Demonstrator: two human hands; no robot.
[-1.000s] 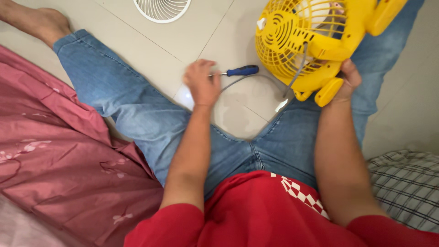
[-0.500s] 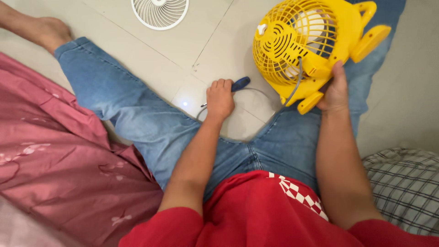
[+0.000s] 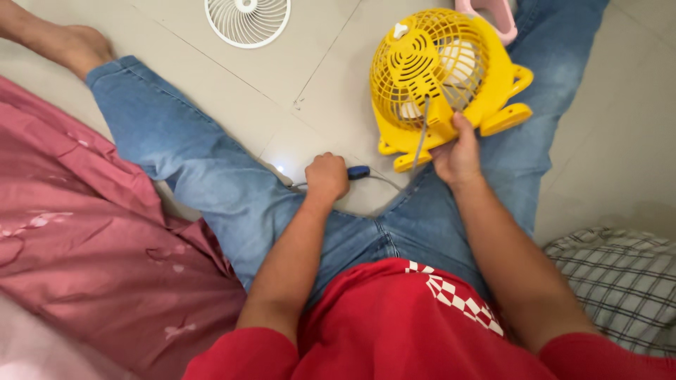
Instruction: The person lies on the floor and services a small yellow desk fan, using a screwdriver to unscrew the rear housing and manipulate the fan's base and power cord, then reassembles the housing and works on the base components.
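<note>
Yellow fan (image 3: 443, 77) is being gripped by the right hand (image 3: 458, 151); left hand (image 3: 327, 176) is clenching what looks like a screwdriver (image 3: 358, 172).

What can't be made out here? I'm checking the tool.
Head view:
- Screwdriver: only the blue handle end shows; the left hand covers the rest, tip included.
- Yellow fan: its lower edge is behind the right hand.
- White grille: cut off by the top edge.
</note>
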